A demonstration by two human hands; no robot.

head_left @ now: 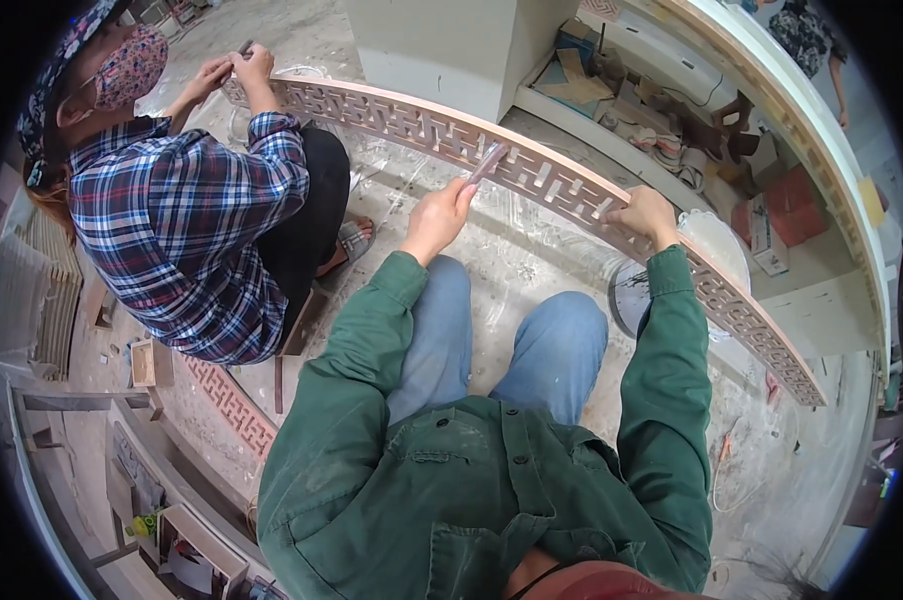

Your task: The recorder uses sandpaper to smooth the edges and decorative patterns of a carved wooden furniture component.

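Note:
A long, pale wooden fretwork panel [561, 188] with a pierced geometric pattern stretches across in front of my knees. My left hand [437, 218] is closed round a slim, flat brownish stick [488, 163], whose far end meets the panel's openings near its middle. What kind of tool the stick is, I cannot make out. Further right, my right hand [645, 216] grips the panel, its fingers bent over the lattice and partly hidden. A co-worker's hands [241, 72] hold a small dark piece at the panel's far left end.
The co-worker in a plaid shirt [186, 225] sits close on my left. A round bucket [629, 298] stands beneath the panel's right part. Behind is a pale cabinet [431, 50] with cluttered shelves. Another red fretwork strip [229, 408] and wooden frames [186, 535] lie at lower left.

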